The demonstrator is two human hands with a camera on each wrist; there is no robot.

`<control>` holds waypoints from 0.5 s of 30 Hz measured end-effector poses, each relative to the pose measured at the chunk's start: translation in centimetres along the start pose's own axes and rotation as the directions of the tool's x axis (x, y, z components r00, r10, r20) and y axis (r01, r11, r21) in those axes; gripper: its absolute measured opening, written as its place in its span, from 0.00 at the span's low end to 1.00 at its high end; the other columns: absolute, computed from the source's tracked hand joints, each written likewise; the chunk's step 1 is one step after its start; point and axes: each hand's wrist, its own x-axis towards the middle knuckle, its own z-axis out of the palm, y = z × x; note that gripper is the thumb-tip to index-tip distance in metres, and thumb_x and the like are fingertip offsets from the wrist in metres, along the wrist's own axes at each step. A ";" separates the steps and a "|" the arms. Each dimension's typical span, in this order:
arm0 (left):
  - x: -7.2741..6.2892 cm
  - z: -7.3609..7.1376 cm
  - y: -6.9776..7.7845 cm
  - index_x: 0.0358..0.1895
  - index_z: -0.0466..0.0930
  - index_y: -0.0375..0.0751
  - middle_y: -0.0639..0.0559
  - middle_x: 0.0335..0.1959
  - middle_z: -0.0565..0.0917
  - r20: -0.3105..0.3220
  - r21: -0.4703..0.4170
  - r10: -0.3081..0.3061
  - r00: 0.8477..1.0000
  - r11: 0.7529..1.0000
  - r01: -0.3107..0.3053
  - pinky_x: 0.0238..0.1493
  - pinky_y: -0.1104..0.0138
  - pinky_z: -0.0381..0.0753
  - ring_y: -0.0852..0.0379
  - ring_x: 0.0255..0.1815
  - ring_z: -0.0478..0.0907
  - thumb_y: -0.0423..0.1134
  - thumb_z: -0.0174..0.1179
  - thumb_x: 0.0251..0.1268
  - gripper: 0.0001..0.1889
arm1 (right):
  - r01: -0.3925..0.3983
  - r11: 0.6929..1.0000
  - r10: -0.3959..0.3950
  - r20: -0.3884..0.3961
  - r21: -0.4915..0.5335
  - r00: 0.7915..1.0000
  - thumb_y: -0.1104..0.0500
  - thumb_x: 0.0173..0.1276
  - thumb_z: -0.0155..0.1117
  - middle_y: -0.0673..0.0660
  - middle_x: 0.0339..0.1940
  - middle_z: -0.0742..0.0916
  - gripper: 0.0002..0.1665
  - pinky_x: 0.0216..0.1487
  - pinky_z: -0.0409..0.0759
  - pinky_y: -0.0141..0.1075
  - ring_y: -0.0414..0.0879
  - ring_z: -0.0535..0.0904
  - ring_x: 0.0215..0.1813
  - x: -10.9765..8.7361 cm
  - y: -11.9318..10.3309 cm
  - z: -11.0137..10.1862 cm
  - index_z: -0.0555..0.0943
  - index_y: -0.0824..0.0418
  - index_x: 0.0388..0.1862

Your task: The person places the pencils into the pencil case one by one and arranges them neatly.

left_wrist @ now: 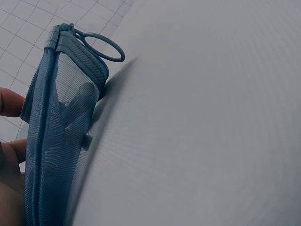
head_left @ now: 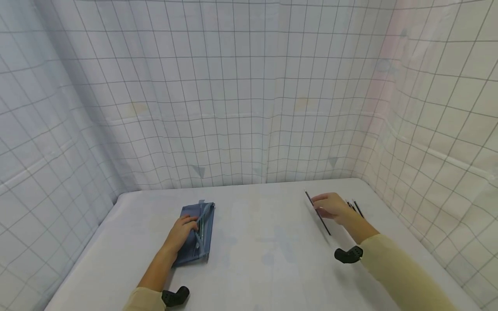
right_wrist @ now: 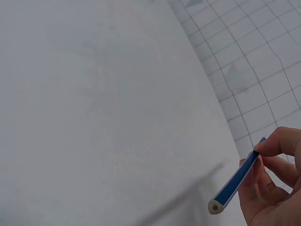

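Observation:
A blue mesh zip pouch (head_left: 209, 235) lies on the left of the table, its zipped opening parted. Pencil-like sticks show inside the opening in the head view. My left hand (head_left: 180, 233) grips the pouch at that opening, fingers bent over the edge. In the left wrist view, a ring-shaped zip pull (left_wrist: 106, 47) hangs from the pouch's top corner. On the right, my right hand (head_left: 332, 207) pinches a long blue pencil (right_wrist: 233, 187) between thumb and fingers, tilted and raised off the table. The pencil's near end is cream with a dark core.
Several dark pencils (head_left: 358, 208) lie at the table's right side, partly hidden behind my right wrist. The white table (head_left: 256, 242) is bordered by grid-patterned curtains (head_left: 249, 108) at the back and both sides. Black devices are strapped to both wrists.

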 end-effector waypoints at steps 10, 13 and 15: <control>-0.3 -0.6 0.0 0.73 0.68 0.25 0.29 0.81 0.48 -0.001 -0.002 0.011 1.000 1.000 -0.011 0.75 0.36 0.38 0.28 0.81 0.38 0.37 0.51 0.65 0.32 | -0.027 0.998 0.024 0.036 0.060 0.999 0.67 0.72 0.63 0.65 0.58 0.82 0.23 0.50 0.82 0.39 0.53 0.81 0.53 1.0 -1.6 2.8 0.77 0.72 0.65; -0.2 -0.4 0.0 0.73 0.68 0.26 0.29 0.81 0.47 0.011 -0.006 0.009 1.000 1.000 -0.009 0.74 0.35 0.39 0.28 0.81 0.38 0.38 0.51 0.65 0.33 | -0.036 0.997 0.034 0.035 0.062 0.999 0.67 0.72 0.63 0.64 0.56 0.82 0.22 0.49 0.82 0.38 0.52 0.81 0.50 0.9 -1.5 3.0 0.78 0.72 0.64; -0.2 -0.3 0.0 0.73 0.68 0.26 0.29 0.82 0.47 0.021 -0.010 0.009 1.000 1.000 -0.009 0.74 0.35 0.39 0.27 0.81 0.37 0.38 0.52 0.65 0.33 | -0.037 0.997 0.035 0.034 0.063 0.999 0.67 0.72 0.63 0.64 0.55 0.82 0.22 0.49 0.82 0.38 0.51 0.81 0.49 0.9 -1.5 3.1 0.78 0.72 0.63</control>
